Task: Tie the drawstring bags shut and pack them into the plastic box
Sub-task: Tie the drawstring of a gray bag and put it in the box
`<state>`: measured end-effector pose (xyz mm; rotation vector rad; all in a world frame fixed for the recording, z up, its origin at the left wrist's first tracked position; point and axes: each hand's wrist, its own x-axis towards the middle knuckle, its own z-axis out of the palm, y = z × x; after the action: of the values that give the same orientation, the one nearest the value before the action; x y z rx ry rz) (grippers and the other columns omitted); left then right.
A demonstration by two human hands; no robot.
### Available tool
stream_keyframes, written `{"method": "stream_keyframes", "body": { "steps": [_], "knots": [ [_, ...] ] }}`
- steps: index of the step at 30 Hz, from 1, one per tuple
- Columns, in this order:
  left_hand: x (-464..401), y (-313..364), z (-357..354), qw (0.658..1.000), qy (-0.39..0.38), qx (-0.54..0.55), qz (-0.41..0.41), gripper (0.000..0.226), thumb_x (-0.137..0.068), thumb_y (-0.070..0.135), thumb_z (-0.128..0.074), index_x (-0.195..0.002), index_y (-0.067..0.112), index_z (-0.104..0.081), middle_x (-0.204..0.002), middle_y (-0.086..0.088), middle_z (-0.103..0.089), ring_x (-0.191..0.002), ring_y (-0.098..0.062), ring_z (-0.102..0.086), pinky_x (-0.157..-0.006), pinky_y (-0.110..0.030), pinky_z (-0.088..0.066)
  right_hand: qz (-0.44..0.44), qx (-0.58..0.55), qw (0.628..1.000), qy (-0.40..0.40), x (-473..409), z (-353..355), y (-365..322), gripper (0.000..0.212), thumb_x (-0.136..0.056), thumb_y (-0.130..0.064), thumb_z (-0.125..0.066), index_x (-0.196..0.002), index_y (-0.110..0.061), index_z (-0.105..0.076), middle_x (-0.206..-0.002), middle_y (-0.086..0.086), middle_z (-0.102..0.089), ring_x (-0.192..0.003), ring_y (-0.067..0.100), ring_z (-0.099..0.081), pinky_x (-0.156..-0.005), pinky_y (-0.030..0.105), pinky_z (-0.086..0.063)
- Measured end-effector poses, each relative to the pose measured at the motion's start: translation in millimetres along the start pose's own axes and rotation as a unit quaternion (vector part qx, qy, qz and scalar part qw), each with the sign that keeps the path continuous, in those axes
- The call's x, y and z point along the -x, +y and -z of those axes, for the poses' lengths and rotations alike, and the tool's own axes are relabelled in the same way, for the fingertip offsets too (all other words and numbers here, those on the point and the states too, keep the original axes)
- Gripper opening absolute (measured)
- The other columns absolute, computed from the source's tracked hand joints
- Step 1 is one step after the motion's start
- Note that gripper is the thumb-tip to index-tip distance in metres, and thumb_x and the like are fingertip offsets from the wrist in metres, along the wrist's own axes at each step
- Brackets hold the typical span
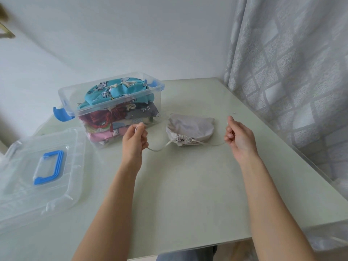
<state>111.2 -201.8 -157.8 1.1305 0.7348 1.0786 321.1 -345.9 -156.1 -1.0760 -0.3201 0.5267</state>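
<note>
A pale grey drawstring bag (189,129) lies on the table, its mouth gathered and facing me. Two cords run out of the mouth to either side. My left hand (134,138) pinches the left cord (160,148), and my right hand (238,137) pinches the right cord (212,144); both hands are held apart at the bag's sides. Behind and to the left stands the clear plastic box (113,110) with blue latches, open and holding several tied bags, a teal patterned one (116,91) on top.
The box's clear lid (37,174) with a blue handle lies at the left, partly over the table edge. A patterned curtain (293,72) hangs along the table's right side. The pale green table (188,194) ends close in front of me.
</note>
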Motion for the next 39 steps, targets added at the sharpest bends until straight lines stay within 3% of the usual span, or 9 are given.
{"method": "stream_keyframes", "body": {
  "steps": [4,6,10,14,20,24,30,33,39],
  "knots": [
    [14.4,2.9,-18.8,0.989,-0.098,-0.101,-0.047,0.019,-0.094,0.016,-0.052,-0.077,0.015,-0.058,-0.066,0.006,-0.058,-0.058,-0.006,-0.051,-0.058,-0.015,-0.043,0.032,0.13,0.984,-0.116,19.6,-22.5,-1.4,0.006,-0.089,-0.011,-0.06,-0.083,-0.011,-0.063,-0.065,-0.002,-0.059,-0.049,0.004,-0.051,-0.052,0.018,-0.047],
    [18.0,5.3,-22.9,0.977,-0.116,-0.149,-0.095,0.015,-0.088,0.027,-0.061,-0.074,0.021,-0.064,-0.075,0.005,-0.061,-0.071,-0.006,-0.053,-0.069,-0.016,-0.041,0.064,0.216,0.961,-0.161,32.8,-35.2,1.4,0.006,-0.089,-0.012,-0.061,-0.092,-0.015,-0.065,-0.075,-0.001,-0.064,-0.052,0.006,-0.053,-0.051,0.02,-0.047],
    [22.2,14.4,-24.0,0.959,-0.098,-0.189,-0.185,0.01,-0.077,0.037,-0.068,-0.068,0.033,-0.068,-0.071,0.008,-0.056,-0.067,-0.01,-0.041,-0.063,-0.022,-0.032,0.111,0.319,0.906,-0.255,57.2,-61.6,8.1,0.021,-0.081,-0.018,-0.071,-0.099,-0.028,-0.065,-0.066,-0.02,-0.065,-0.057,-0.001,-0.056,-0.051,0.012,-0.039],
    [26.0,21.8,-24.5,0.952,-0.088,-0.184,-0.226,0.006,-0.081,0.029,-0.069,-0.075,0.031,-0.071,-0.076,0.006,-0.062,-0.075,-0.014,-0.051,-0.067,-0.018,-0.036,0.104,0.294,0.898,-0.309,69.6,-76.9,12.7,0.022,-0.076,-0.014,-0.075,-0.096,-0.022,-0.068,-0.074,-0.011,-0.068,-0.051,0.002,-0.054,-0.049,0.008,-0.037],
    [21.0,23.3,-18.5,0.961,-0.076,-0.162,-0.211,0.007,-0.081,0.035,-0.066,-0.079,0.04,-0.071,-0.083,0.018,-0.065,-0.083,-0.004,-0.057,-0.081,-0.03,-0.041,0.105,0.228,0.921,-0.299,71.5,-74.0,5.3,0.011,-0.088,-0.01,-0.061,-0.081,-0.016,-0.067,-0.071,-0.004,-0.071,-0.043,0.005,-0.045,-0.044,0.006,-0.032],
    [27.9,24.1,-25.5,0.965,-0.13,-0.147,-0.176,0.015,-0.093,0.025,-0.055,-0.092,0.026,-0.069,-0.083,0.019,-0.07,-0.086,0.003,-0.062,-0.082,-0.015,-0.044,0.085,0.183,0.936,-0.288,71.9,-72.3,1.6,0.017,-0.092,-0.01,-0.053,-0.078,-0.014,-0.063,-0.071,-0.001,-0.069,-0.041,0.007,-0.042,-0.042,0.007,-0.031],
    [26.7,18.0,-25.3,0.945,-0.114,-0.197,-0.233,0.011,-0.085,0.037,-0.062,-0.083,0.034,-0.073,-0.093,0.014,-0.069,-0.097,-0.007,-0.062,-0.09,-0.028,-0.045,0.096,0.259,0.926,-0.256,68.6,-70.3,9.4,0.009,-0.078,-0.021,-0.072,-0.085,-0.021,-0.066,-0.069,-0.008,-0.066,-0.049,0.001,-0.05,-0.049,0.015,-0.039],
    [28.6,18.8,-28.3,0.947,-0.121,-0.193,-0.228,0.014,-0.082,0.041,-0.064,-0.085,0.031,-0.074,-0.098,0.014,-0.068,-0.102,-0.007,-0.061,-0.093,-0.026,-0.044,0.133,0.276,0.918,-0.254,68.9,-71.5,12.1,0.004,-0.083,-0.02,-0.068,-0.08,-0.018,-0.069,-0.062,0.007,-0.065,-0.045,0.006,-0.043,-0.049,0.016,-0.036],
    [32.7,25.5,-29.0,0.965,-0.198,-0.143,-0.093,0.038,-0.101,0.029,-0.028,-0.118,0.019,-0.061,-0.113,0.003,-0.068,-0.109,-0.003,-0.06,-0.097,-0.02,-0.042,0.045,0.157,0.957,-0.24,70.1,-68.1,-2.3,0.019,-0.094,-0.01,-0.05,-0.086,-0.013,-0.067,-0.069,-0.005,-0.071,-0.04,0.003,-0.042,-0.038,0.012,-0.027]
  ]
}}
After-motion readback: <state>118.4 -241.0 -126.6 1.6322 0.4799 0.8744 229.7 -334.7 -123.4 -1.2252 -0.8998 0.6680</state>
